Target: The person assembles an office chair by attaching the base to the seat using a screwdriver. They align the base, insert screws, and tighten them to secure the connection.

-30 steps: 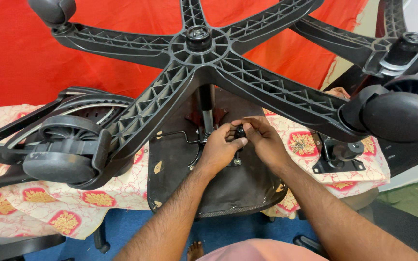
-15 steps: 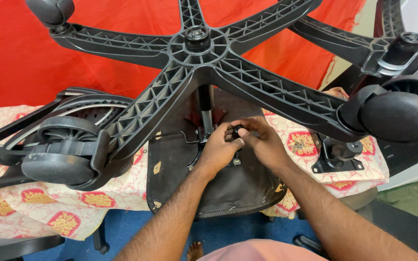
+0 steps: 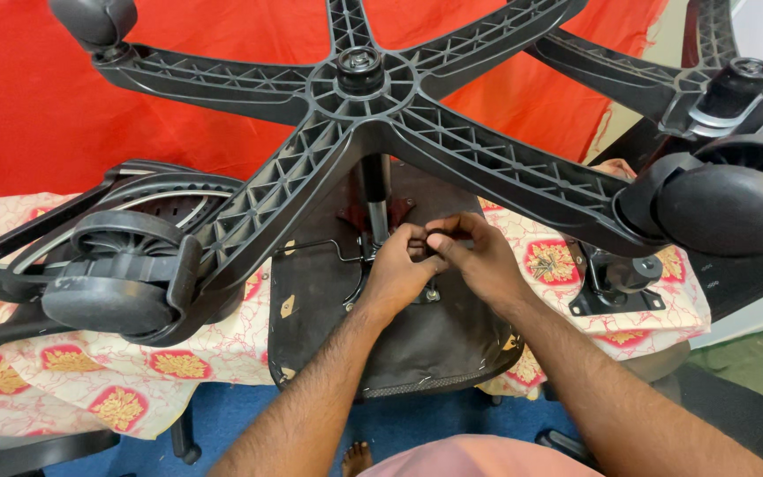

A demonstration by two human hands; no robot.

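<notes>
1. Pinching together, the left hand (image 3: 396,265) and right hand (image 3: 477,256) clamp a small black knob (image 3: 439,237) beside the gas column (image 3: 375,199), on the upturned seat underside (image 3: 399,327).
2. Likely risk: fingers slipping, because the grip is cramped.
3. Overhead, the five-arm base (image 3: 359,97) and its caster (image 3: 726,208) crowd access.
4. Beyond, the bench (image 3: 64,380) carries an armrest (image 3: 90,221) before a red cloth (image 3: 37,115).

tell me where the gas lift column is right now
In the head view the gas lift column stands centre frame, running from the five-star base's hub down to the seat underside, just above the left hand.
</notes>
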